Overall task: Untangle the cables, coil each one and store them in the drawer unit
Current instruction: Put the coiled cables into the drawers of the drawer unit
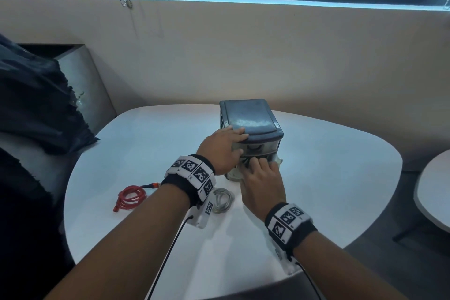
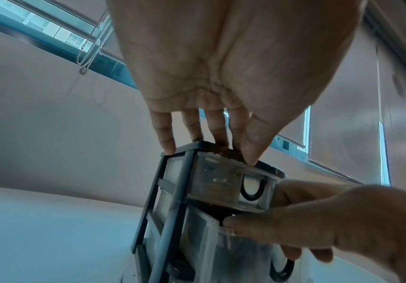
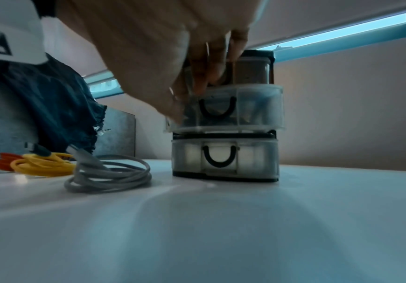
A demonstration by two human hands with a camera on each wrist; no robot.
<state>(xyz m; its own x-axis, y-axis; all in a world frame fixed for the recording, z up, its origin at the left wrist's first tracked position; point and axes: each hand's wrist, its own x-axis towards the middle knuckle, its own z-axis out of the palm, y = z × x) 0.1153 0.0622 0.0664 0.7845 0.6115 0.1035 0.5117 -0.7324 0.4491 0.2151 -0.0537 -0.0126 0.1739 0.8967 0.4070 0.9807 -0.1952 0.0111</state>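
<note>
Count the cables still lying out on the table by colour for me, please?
Red cable: 1
Yellow cable: 1
Grey cable: 1
Total: 3 coiled cables on the table, beside the drawer unit.

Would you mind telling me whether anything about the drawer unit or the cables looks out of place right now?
Only the middle drawer of the drawer unit sticks out past the other two, with the right hand reaching into it. The red cable, yellow cable and grey cable lie neatly coiled on the table.
</note>
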